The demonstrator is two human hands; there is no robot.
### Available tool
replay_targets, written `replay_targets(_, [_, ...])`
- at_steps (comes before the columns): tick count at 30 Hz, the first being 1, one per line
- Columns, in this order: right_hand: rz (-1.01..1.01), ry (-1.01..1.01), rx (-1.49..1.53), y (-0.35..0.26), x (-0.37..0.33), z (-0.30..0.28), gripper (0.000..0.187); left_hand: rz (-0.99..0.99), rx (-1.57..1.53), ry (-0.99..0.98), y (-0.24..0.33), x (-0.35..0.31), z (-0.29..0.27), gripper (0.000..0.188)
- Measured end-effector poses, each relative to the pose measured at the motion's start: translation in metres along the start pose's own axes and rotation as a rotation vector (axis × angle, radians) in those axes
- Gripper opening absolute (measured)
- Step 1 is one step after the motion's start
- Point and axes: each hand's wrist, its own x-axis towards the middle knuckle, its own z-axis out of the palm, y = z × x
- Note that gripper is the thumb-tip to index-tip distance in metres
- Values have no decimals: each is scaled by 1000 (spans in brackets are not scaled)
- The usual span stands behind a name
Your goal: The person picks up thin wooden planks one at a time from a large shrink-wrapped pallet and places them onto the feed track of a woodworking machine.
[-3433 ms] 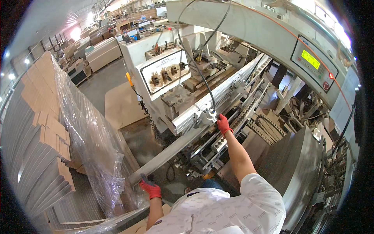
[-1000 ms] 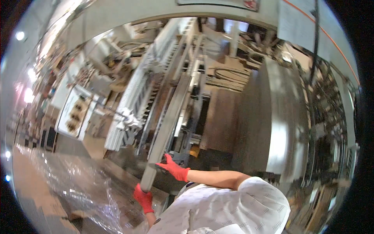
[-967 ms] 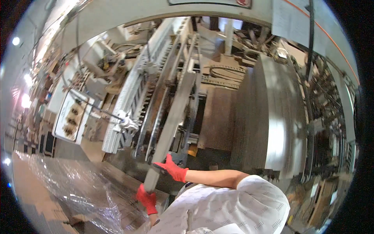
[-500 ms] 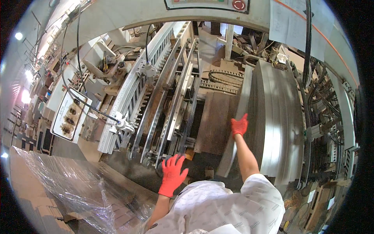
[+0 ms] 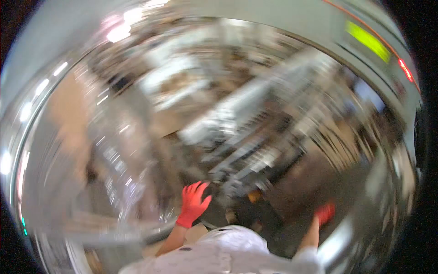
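My left hand (image 5: pixel 194 205), in a red glove, hangs in the air in front of my body with its fingers spread and nothing in it. Beyond it lies the near end of a machine with long metal rails (image 5: pixel 255 157). My right hand (image 5: pixel 324 213), also red-gloved, is smeared by motion, so its fingers cannot be made out. It is nearest to a dark brown flat panel (image 5: pixel 296 185) and a blurred pale, shiny surface (image 5: pixel 336 242) at the lower right.
A stack under clear plastic wrap (image 5: pixel 121 173) stands on the left. Overhead, a grey machine beam (image 5: pixel 292 20) carries a lit yellow-green display (image 5: pixel 367 41) and a red readout (image 5: pixel 405 70). Most of the surroundings are blurred.
My view has swung left, so the machine and panels appear farther right and tilted. My right hand has moved away from the tall stack of grey strips, toward my body. The left stays spread.
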Motion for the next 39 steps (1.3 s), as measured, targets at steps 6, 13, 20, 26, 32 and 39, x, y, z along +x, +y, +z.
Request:
replay_targets(6, [-722,603,707,-126,-40,-50,28,-271,405,1110,-59,-17,-145,51])
replay_targets(13, [-938,197,905,-306,-104,-103,37,-591,535,1600,-93,-14,-293,66])
replay_targets(20, [-1232,71,1192,-394,-133,-168,28,-649,358,1804,-153,6,-313,76])
replay_targets(26, [-1221,142,1261,-375,-130,-192,23,26,-909,2097,-175,-75,-312,60])
replay_targets(32, [-1253,-74,1292,-367,-156,-192,23,-382,-452,1377,-142,-110,-309,39])
replay_targets(39, [-1464,-248,1558,-420,-191,-283,26,-194,-985,1228,13,-49,-221,52])
